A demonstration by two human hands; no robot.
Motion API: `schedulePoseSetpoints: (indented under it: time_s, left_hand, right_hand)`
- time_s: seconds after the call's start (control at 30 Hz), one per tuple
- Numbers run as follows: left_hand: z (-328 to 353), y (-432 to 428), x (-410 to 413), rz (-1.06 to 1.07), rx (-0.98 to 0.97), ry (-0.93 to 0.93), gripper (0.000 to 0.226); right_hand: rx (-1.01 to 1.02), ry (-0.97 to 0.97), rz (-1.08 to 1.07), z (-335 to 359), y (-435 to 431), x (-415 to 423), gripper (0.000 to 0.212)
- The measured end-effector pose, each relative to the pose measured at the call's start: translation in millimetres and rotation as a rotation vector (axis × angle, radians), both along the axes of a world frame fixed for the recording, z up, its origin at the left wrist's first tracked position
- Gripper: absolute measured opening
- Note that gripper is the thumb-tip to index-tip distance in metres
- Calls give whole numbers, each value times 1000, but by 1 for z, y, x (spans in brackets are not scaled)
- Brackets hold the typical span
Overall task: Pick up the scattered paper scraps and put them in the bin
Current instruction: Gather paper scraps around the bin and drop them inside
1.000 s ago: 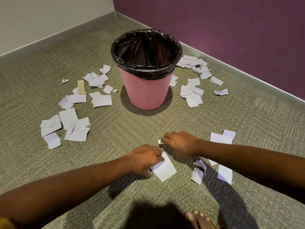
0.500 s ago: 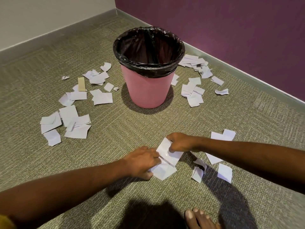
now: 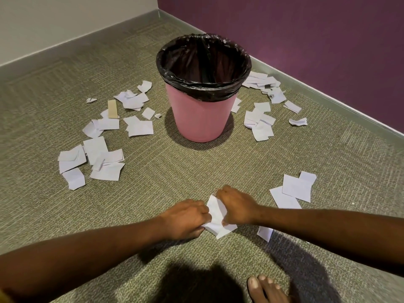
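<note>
A pink bin [image 3: 200, 119] lined with a black bag stands on the carpet ahead of me. Low on the floor in front of it, my left hand [image 3: 185, 217] and my right hand [image 3: 237, 207] both grip a small bunch of white paper scraps [image 3: 216, 217] held between them. White paper scraps lie in a pile to the left [image 3: 96, 158], another left of the bin [image 3: 135, 114], a group right of the bin [image 3: 261, 121] and a few by my right arm [image 3: 295, 189].
A tan card strip [image 3: 112, 109] lies among the left scraps. A purple wall [image 3: 306, 40] with a grey skirting runs along the right, close behind the bin. My bare foot [image 3: 265, 289] shows at the bottom edge.
My right hand has drawn its scrap back toward my left hand, and both hands have closed together on one bunch. The scraps by my right forearm are now mostly covered by the arm.
</note>
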State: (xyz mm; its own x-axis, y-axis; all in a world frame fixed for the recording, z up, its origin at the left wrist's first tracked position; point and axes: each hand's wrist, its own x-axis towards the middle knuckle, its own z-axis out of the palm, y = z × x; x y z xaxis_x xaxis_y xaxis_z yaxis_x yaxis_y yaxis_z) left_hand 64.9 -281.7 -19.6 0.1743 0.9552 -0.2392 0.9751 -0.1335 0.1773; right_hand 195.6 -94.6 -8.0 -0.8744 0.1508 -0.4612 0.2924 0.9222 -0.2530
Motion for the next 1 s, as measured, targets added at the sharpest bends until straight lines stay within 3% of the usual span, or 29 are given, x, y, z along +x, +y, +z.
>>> schedulePoseSetpoints:
  time_s: [0.23, 0.47, 0.7, 0.83, 1.0]
  left_hand:
    - [3, 0, 2, -7, 8, 21, 29]
    - [4, 2, 3, -26, 1, 41, 30]
    - [-2, 0, 1, -12, -3, 21, 31]
    - [4, 2, -2, 198, -23, -213, 18]
    - [17, 15, -20, 719, 6, -699, 17]
  right_hand:
    - [-12, 102, 1, -9, -4, 7, 75]
    - [-41, 65, 17, -9, -2, -2, 82]
    - [-173, 69, -25, -8, -6, 0, 57]
    - [-276, 32, -136, 6, 11, -15, 28]
    - [-371, 104, -334, 46, 29, -45, 24]
